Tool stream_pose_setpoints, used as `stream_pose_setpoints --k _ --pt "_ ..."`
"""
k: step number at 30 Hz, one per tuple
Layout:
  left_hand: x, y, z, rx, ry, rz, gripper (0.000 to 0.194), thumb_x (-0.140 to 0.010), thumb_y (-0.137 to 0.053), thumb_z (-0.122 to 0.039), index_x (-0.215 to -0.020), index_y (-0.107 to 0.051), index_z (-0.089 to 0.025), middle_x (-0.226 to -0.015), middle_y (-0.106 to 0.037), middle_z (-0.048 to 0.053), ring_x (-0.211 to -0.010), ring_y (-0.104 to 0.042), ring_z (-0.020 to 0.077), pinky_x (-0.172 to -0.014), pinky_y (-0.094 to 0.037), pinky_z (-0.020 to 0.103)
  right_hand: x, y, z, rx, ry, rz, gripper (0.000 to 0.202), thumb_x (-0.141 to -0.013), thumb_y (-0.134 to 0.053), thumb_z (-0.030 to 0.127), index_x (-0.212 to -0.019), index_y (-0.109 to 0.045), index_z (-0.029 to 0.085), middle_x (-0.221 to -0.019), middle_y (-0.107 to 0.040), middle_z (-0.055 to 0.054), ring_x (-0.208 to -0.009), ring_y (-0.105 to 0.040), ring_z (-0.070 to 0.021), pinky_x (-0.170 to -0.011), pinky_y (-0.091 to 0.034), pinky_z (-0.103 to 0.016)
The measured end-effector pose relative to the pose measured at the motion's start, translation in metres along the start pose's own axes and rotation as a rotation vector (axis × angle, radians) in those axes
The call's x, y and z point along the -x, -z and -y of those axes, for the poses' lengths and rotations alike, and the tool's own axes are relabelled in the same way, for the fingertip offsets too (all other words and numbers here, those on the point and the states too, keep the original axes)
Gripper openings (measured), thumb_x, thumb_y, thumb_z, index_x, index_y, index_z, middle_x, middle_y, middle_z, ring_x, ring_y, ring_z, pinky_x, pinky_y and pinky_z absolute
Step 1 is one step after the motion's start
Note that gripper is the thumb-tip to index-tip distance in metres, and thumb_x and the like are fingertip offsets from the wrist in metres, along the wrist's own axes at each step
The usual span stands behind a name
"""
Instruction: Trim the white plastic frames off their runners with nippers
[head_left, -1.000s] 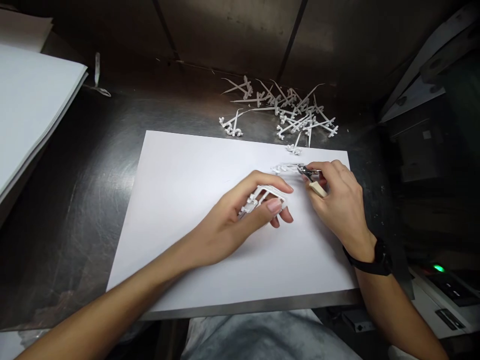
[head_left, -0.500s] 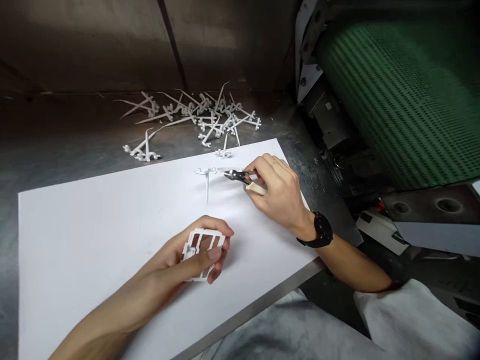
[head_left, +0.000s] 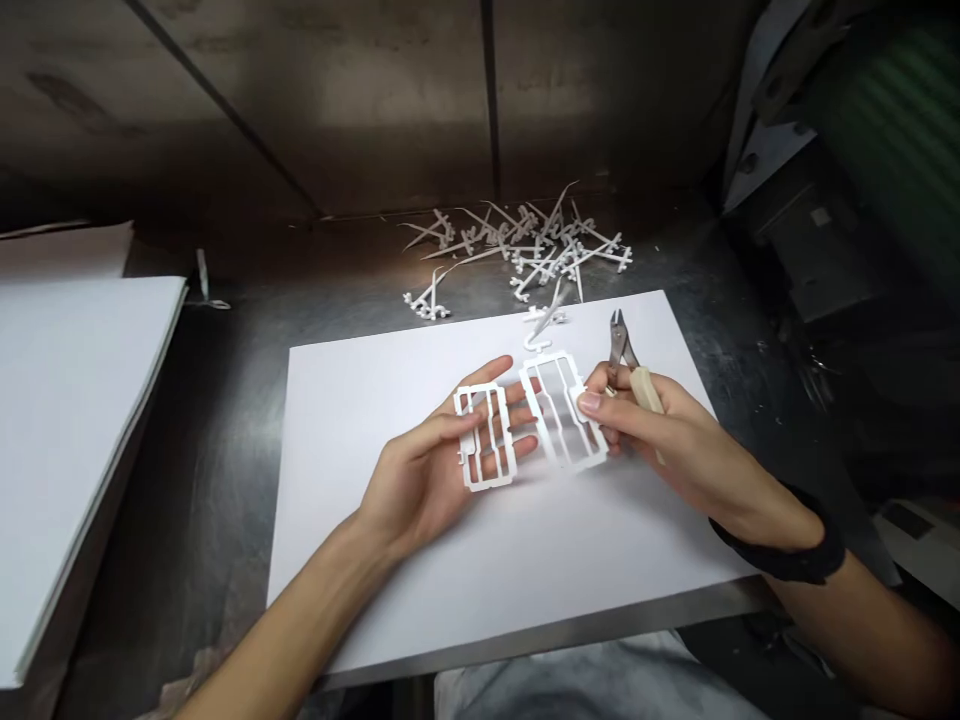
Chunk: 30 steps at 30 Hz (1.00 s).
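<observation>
My left hand [head_left: 420, 470] holds a white plastic frame [head_left: 471, 470] under its thumb, the other fingers spread out behind it. In my right hand [head_left: 667, 420] a second white plastic frame [head_left: 564, 420] is pinched between thumb and fingers. That same hand keeps a pair of side cutters [head_left: 619, 340] with cream handles, jaws pointing away from me. At the far end of the right-hand frame is a curved white sprue piece [head_left: 537, 343]; whether it is joined to the frame I cannot tell. Both frames are held side by side above a white sheet [head_left: 360, 600].
Several white plastic sprues [head_left: 517, 240] lie heaped on the dark metal table [head_left: 225, 400] beyond the sheet. A stack of white sheets [head_left: 75, 400] is at the left. Dark machinery with a green surface [head_left: 892, 130] stands at the right.
The sprue by the cutters has left the right hand's grasp, and that hand now holds a frame as well as the cutters. Both hands have come together; the view has swung left.
</observation>
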<state>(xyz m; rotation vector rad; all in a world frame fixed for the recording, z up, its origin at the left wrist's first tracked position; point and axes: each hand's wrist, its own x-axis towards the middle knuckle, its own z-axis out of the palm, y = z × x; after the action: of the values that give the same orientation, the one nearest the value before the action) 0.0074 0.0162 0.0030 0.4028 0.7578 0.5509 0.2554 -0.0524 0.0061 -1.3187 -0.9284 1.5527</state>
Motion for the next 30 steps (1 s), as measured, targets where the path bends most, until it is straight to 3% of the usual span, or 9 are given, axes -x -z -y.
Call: stream_pose_setpoints --k 7,19,24,30 --pt "0.008 -0.004 -0.005 0.143 -0.005 0.132 0.057 -0.105 -0.051 -0.035 -0.159 -0.060 -0.018 -0.162 -0.061 0.014 -0.155 -0.054 0.0346 -0.122 -0.053 0.055 0.001 0.003 -0.010 0.099 -0.006 -0.073 0.031 -0.109 -0.084 0.052 -0.102 -0.070 0.025 -0.092 -0.056 -0.001 -0.080 -0.051 -0.0203 -0.071 -0.043 -0.028" --pt "0.010 0.005 -0.006 0.157 0.018 0.213 0.063 -0.113 -0.040 -0.061 -0.156 -0.063 -0.020 -0.173 -0.049 0.008 -0.166 -0.038 0.0331 -0.122 -0.054 0.051 0.005 0.007 -0.012 0.304 0.059 -0.154 0.030 -0.106 -0.086 0.056 -0.112 -0.076 0.028 -0.089 -0.059 -0.002 -0.076 -0.054 -0.0221 -0.063 -0.042 -0.031" --pt "0.007 0.005 -0.003 0.132 0.005 0.172 0.063 -0.112 -0.044 -0.062 -0.153 -0.065 -0.020 -0.170 -0.052 0.010 -0.162 -0.045 0.0358 -0.121 -0.055 0.053 0.005 0.006 -0.012 0.304 0.089 -0.145 0.027 -0.107 -0.085 0.053 -0.113 -0.076 0.029 -0.090 -0.059 -0.002 -0.075 -0.053 -0.0216 -0.062 -0.040 -0.031" --pt "0.004 -0.002 -0.001 0.119 -0.052 -0.047 0.047 -0.111 -0.057 -0.039 -0.150 -0.065 -0.014 -0.157 -0.066 0.016 -0.143 -0.066 0.0312 -0.116 -0.060 0.045 0.004 0.007 -0.012 0.289 0.101 -0.160 0.025 -0.107 -0.086 0.051 -0.110 -0.076 0.028 -0.093 -0.059 -0.002 -0.079 -0.052 -0.0217 -0.068 -0.041 -0.033"
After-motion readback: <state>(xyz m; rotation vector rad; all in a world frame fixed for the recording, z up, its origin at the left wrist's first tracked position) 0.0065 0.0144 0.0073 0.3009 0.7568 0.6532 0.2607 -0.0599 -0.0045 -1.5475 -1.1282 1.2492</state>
